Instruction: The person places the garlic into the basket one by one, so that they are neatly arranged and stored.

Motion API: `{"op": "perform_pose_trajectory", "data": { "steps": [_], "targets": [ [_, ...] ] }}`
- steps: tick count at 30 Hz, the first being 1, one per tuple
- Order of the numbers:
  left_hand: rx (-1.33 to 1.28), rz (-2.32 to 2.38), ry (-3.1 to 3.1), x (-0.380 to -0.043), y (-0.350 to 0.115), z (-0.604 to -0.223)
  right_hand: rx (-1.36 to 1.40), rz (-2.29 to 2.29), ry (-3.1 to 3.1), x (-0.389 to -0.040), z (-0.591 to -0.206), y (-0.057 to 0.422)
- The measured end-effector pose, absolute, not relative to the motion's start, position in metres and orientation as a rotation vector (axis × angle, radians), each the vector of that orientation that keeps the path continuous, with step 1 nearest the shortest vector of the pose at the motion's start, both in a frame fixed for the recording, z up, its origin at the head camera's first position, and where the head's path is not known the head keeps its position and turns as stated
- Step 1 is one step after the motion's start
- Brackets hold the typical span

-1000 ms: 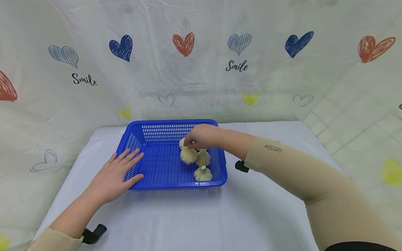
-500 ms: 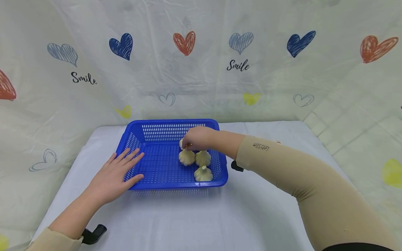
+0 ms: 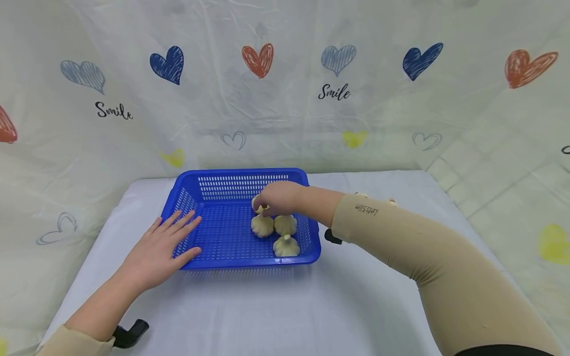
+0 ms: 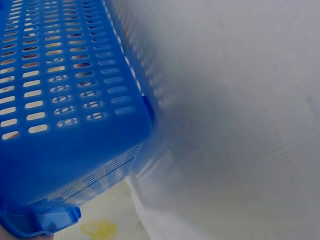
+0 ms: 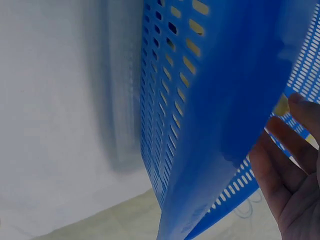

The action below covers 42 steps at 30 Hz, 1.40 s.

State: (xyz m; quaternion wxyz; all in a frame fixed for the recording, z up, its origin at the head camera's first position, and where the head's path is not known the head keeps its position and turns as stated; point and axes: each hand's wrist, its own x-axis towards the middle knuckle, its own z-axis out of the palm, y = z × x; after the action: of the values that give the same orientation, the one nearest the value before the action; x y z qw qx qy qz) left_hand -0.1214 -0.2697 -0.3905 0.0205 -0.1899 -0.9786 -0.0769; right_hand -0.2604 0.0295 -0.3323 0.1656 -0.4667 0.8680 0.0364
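A blue perforated plastic basket (image 3: 236, 262) stands on the table, with several whitish garlic bulbs in its right part. My right hand (image 3: 280, 197) reaches over the right rim and pinches the rearmost garlic bulb (image 3: 257, 203) between thumb and fingers; in the right wrist view a yellowish bit of that bulb (image 5: 281, 106) shows at the fingertips. Just in front sit a garlic bulb (image 3: 262, 226), a second bulb (image 3: 285, 225) and a third bulb (image 3: 287, 246) near the front wall. My left hand (image 3: 162, 249) rests with spread, straight fingers on the basket's left rim.
A white cloth (image 3: 249, 311) covers the table. Small pale things (image 3: 392, 201) peek out behind the right sleeve (image 3: 401, 232), mostly hidden. A curtain (image 3: 289, 109) printed with hearts hangs behind the table.
The front-left bulb, earlier under my right hand's fingers, now sits free on the basket floor. My right hand has shifted slightly left to the rear bulb. My left hand stays on the rim.
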Motion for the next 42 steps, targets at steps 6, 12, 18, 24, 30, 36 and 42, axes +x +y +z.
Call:
{"op": "perform_pose_trajectory", "data": {
  "steps": [6,12,18,24,30,36,42],
  "targets": [
    [-0.591,-0.242,-3.03,-0.121,-0.27,-0.39,-1.272,0.079,2.509,-0.26,-0.324,0.033],
    [-0.601,-0.247,-3.023,-0.119,-0.269,-0.388,-1.276,-0.003,2.512,-0.261,-0.317,0.04],
    [-0.597,-0.259,-3.031,-0.119,-0.267,-0.387,-1.272,-0.129,2.571,-0.26,-0.311,0.057],
    [-0.594,-0.267,-3.022,-0.118,-0.267,-0.387,-1.239,-0.277,2.616,-0.258,-0.307,0.085],
    [-0.591,-0.257,-3.023,-0.119,-0.268,-0.388,-1.169,-0.368,2.651,-0.257,-0.306,0.116],
    [-0.595,-0.255,-3.02,-0.119,-0.269,-0.389,-1.028,-0.404,2.673,-0.252,-0.316,0.156],
    [-0.598,-0.252,-3.02,-0.12,-0.268,-0.39,-0.902,-0.453,2.712,-0.24,-0.329,0.205]
  ]
}}
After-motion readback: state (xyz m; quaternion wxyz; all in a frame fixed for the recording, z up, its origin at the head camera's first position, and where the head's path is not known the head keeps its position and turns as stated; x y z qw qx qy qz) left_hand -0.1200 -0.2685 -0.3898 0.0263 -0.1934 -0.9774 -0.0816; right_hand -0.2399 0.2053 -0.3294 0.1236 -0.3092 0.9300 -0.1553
